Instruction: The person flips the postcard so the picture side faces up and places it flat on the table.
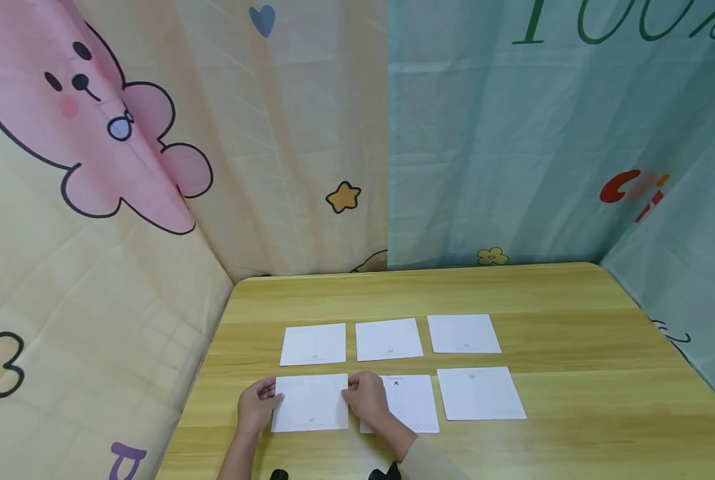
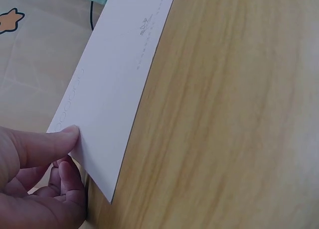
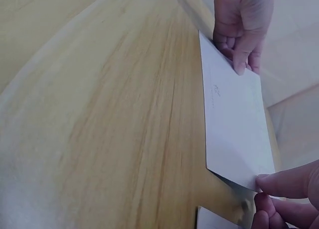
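Note:
A white postcard (image 1: 310,407), with a tiny printed mark near its lower edge and a row of faint circles showing in the left wrist view, is held between both hands. My left hand (image 1: 256,408) pinches its left edge, thumb on top and fingers underneath. The right edge is pinched by my right hand (image 1: 368,399). In the right wrist view, the near edge of this postcard stands a little above the table, a shadow beneath. Right beside it, a second postcard (image 1: 410,403) lies partly hidden by my right hand and wrist.
Behind the hands, three white postcards, left (image 1: 313,345), middle (image 1: 389,339) and right (image 1: 464,334), lie in a row on the wooden table (image 1: 603,373). Another postcard (image 1: 482,395) lies at the front right. Printed curtains (image 1: 309,133) hang along the table's back and sides.

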The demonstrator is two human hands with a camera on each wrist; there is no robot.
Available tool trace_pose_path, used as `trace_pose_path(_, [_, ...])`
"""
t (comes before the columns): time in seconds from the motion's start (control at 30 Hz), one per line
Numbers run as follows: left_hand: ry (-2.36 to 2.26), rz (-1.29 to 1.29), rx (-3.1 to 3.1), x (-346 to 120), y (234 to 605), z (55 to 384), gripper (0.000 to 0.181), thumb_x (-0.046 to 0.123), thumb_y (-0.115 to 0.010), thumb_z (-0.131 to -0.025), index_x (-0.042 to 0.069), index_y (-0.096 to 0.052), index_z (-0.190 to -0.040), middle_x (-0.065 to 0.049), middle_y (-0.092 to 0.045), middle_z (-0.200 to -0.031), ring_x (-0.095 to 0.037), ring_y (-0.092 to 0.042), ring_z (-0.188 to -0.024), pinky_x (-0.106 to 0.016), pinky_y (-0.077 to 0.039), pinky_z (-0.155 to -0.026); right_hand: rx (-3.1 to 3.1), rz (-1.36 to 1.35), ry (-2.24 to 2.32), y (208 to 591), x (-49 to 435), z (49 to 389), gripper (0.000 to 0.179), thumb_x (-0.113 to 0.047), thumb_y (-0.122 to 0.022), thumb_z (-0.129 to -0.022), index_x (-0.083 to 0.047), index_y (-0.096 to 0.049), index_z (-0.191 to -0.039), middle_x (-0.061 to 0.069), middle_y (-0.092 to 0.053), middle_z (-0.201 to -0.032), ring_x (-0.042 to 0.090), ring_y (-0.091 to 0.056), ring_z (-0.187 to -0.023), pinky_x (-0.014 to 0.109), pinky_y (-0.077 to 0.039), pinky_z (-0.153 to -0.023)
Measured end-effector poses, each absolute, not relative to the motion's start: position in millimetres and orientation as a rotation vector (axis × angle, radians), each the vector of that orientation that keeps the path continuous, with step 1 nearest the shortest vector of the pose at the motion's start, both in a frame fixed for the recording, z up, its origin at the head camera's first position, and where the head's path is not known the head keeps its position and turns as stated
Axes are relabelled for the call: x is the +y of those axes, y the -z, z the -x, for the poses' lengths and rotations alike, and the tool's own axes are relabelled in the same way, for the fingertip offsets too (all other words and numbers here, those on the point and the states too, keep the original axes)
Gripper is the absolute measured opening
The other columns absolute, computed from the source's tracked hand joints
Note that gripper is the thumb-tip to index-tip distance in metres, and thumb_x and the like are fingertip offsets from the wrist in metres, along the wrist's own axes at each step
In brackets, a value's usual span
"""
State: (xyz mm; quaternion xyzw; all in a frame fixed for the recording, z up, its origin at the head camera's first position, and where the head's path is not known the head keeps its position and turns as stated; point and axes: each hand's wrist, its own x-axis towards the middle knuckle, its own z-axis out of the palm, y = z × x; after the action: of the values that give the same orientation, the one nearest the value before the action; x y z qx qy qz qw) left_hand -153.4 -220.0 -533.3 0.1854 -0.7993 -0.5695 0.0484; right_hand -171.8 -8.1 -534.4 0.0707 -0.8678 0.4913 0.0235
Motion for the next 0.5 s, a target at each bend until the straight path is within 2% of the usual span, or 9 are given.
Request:
trace_pose_path(0.23, [1.76, -0.593, -2.426, -220.7, 532.8, 154.1, 0.038, -0.015, -0.063, -0.075, -0.019, -0.052, -0.111, -0.026, -0.056, -0.102, -0.029, -0.053, -0.09, -0.017, -0.047, -0.068, -2.682, -0.241, -1.48, 535.1, -6.4, 174.0, 0.014, 0.004, -0.071, -0.068, -0.002, -0.06, -0.063, -0.005, -0.049, -0.055, 0.004, -0.042, -0.052, 0.021, -0.038, -0.049])
trace_pose_path(0.5, [1.595, -0.589, -2.491, -220.7, 538.3, 153.6, 0.029, -0.007, -0.067, -0.076, -0.015, -0.06, -0.103, -0.018, -0.063, -0.09, -0.023, -0.057, -0.081, -0.018, -0.047, -0.063, -2.703, -0.293, -1.397, 531.5, -6.5, 171.5, 0.021, 0.003, -0.07, -0.072, -0.006, -0.053, -0.063, -0.006, -0.044, -0.055, 0.007, -0.04, -0.053, 0.022, -0.036, -0.048])
